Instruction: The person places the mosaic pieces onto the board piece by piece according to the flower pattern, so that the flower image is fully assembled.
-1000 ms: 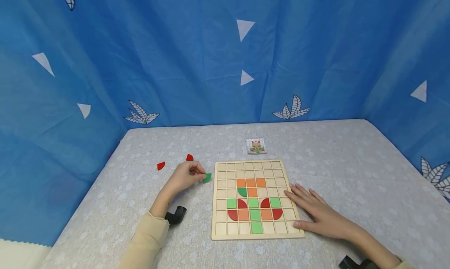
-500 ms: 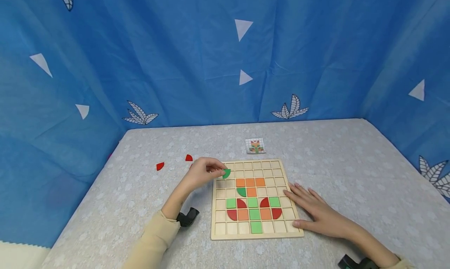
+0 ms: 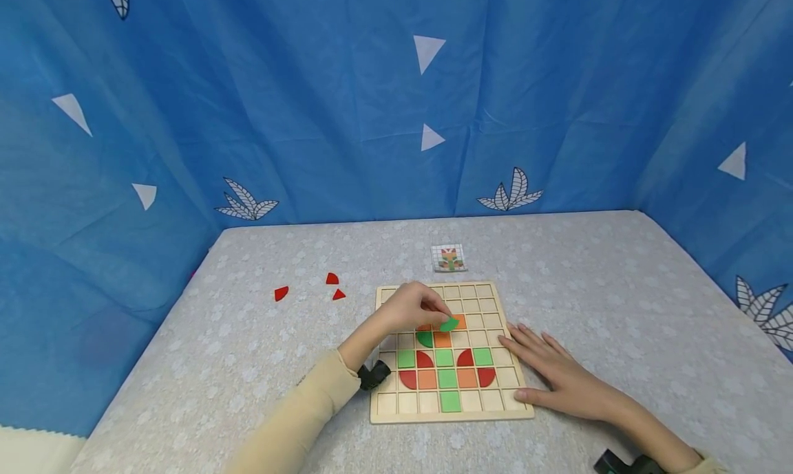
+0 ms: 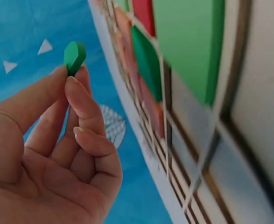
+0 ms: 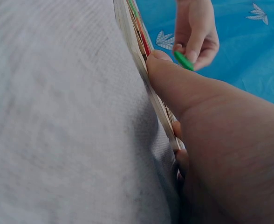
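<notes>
My left hand (image 3: 414, 307) pinches a green quarter-circle piece (image 3: 449, 325) between thumb and fingertips, over the upper part of the wooden grid board (image 3: 390, 417). In the left wrist view that green piece (image 4: 74, 58) stands clear above the board's surface. Orange squares, light green squares, red quarter-circles and one dark green quarter-circle (image 3: 425, 339) lie in the board's cells. The left hand partly hides the orange row. My right hand (image 3: 560, 378) rests with spread fingers along the board's right edge, its thumb (image 5: 165, 60) on the rim in the right wrist view.
Three loose red pieces lie left of the board: a quarter-circle (image 3: 281, 293), another quarter-circle (image 3: 332, 278) and a small triangle (image 3: 339, 294). Behind the board lies a small pattern card (image 3: 449, 258). A blue curtain (image 3: 347, 116) hangs around the patterned tablecloth.
My left hand has carried the green quarter-circle rightward from the table left of the board to over the orange row. The red triangle has come into view. My right hand stays put.
</notes>
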Demonstrator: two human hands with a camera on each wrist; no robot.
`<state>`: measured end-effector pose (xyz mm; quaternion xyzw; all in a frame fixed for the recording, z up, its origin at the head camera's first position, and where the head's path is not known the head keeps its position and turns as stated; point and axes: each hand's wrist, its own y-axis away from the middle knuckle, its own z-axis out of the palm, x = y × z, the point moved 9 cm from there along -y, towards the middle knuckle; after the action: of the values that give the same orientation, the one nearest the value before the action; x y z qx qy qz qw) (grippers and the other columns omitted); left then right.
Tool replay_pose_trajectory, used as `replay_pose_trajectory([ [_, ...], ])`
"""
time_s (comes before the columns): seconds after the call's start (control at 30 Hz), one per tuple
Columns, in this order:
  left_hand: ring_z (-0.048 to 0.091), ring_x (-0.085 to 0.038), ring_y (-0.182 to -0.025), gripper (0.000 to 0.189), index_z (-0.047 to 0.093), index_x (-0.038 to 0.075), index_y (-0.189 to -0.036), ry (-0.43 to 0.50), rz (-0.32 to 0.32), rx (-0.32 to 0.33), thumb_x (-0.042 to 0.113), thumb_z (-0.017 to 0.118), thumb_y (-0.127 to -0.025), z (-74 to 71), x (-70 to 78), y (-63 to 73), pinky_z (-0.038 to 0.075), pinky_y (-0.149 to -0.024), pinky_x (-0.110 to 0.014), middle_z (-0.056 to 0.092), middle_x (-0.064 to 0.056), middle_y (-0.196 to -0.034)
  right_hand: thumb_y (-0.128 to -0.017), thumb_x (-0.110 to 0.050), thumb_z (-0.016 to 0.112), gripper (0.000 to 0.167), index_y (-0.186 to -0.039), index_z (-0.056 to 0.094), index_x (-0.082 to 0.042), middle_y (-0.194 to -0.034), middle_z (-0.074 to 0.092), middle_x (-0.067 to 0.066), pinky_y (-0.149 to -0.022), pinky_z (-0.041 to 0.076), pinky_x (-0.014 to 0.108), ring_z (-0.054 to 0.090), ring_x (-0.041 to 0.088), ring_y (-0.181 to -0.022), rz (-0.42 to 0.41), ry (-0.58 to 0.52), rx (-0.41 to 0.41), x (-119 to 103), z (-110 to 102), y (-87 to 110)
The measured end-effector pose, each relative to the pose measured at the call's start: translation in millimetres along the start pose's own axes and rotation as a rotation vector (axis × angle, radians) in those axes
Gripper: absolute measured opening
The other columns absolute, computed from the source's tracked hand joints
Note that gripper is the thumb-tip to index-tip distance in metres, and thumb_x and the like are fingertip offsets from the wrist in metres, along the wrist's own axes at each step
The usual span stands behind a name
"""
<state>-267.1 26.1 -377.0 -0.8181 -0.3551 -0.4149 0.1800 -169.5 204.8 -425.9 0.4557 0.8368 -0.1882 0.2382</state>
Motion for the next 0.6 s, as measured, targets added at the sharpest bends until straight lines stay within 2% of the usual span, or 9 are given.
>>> replay_pose_trajectory([
  [0.23, 0.056, -0.006, -0.061, 0.006, 0.074, 0.009, -0.079, -0.069, -0.054, 0.007, 0.01, 0.071, -0.084, 14.3, -0.8, -8.9, 0.044, -0.057, -0.022, 0.063, 0.008, -0.067, -0.086, -0.044, 0.064, 0.074, -0.148, 0.031, -0.021, -0.151, 0.022, 0.009, -0.106, -0.005, 0.03, 0.015, 0.035, -0.137, 0.002, 0.004, -0.004, 0, 1, -0.3],
  [0.6, 0.053, -0.01, -0.057, 0.008, 0.073, 0.009, -0.075, -0.076, -0.138, 0.033, 0.01, 0.071, -0.084, 19.2, -2.3, -7.5, 0.041, -0.052, -0.023, 0.06, 0.006, -0.063, -0.085, -0.044, 0.065, 0.074, -0.147, 0.032, -0.02, -0.151, 0.022, 0.011, -0.106, -0.006, 0.029, 0.015, 0.035, -0.137, 0.002, 0.004, -0.002, -1, 0, -0.2],
])
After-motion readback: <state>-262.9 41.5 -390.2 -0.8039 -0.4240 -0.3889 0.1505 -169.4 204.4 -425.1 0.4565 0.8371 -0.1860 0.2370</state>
